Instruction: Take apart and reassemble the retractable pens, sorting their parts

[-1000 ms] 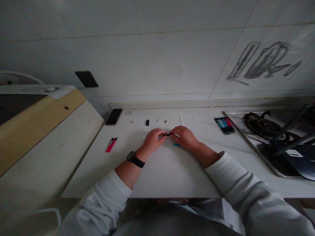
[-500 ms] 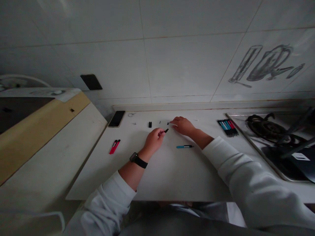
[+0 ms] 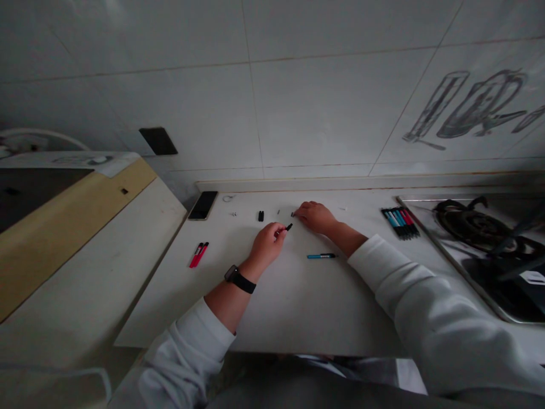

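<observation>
My left hand (image 3: 267, 241), wearing a black watch (image 3: 239, 278), is closed on a small black pen part (image 3: 289, 227) that points up and to the right. My right hand (image 3: 314, 216) rests over the white tabletop with its fingers bent together. Its fingertips meet a tiny dark piece (image 3: 292, 215) on the surface; how firmly they grip it is too small to tell. Just below lies a blue pen barrel (image 3: 321, 256) with a dark end. To the left of the tiny piece are a thin grey part (image 3: 279, 212) and small black pieces (image 3: 261, 216) side by side.
Two red pen barrels (image 3: 198, 255) lie at the left, below a phone (image 3: 203, 205). Several tiny parts (image 3: 234, 214) and a ring-like item (image 3: 229, 199) are near the back. A row of pens (image 3: 400, 222) lies beside the gas stove (image 3: 468, 227) on the right.
My right fingertips have closed in on the tiny dark piece. My left hand keeps the black pen part almost where it was. The view has shifted slightly.
</observation>
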A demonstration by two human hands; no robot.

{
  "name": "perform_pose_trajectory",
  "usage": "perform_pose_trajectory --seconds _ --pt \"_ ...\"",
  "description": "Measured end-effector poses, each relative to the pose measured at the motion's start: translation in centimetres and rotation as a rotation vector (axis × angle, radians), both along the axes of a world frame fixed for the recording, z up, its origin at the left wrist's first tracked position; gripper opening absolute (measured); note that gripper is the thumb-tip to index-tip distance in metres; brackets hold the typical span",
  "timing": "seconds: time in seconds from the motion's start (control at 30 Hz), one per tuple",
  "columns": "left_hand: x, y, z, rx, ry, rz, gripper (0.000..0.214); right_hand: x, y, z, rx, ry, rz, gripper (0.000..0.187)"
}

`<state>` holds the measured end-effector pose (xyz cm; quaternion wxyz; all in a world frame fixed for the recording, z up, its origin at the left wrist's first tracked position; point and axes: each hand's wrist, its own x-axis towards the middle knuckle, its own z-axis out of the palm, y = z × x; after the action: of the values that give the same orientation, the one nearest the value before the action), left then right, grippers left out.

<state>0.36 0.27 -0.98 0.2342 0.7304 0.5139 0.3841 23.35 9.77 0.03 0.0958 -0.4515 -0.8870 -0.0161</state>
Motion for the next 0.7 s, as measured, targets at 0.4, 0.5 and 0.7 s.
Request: perform_pose_trajectory --seconds 0.4,0.5,0.7 --pt "0.0 0.2 -0.3 -0.007 -0.003 -0.001 0.012 0.1 -0.2 0.4 0.006 -0.056 0.059 0.018" --pt "0.1 0.1 -0.1 0.002 0.003 -0.016 0.010 0.4 -1.5 0.6 -0.011 -0.048 0.065 0.017" --pt "0.1 0.0 -0.1 0.029 0.016 -0.036 0.011 1.1 -5.7 3.0 -0.093 0.205 -0.001 0.020"
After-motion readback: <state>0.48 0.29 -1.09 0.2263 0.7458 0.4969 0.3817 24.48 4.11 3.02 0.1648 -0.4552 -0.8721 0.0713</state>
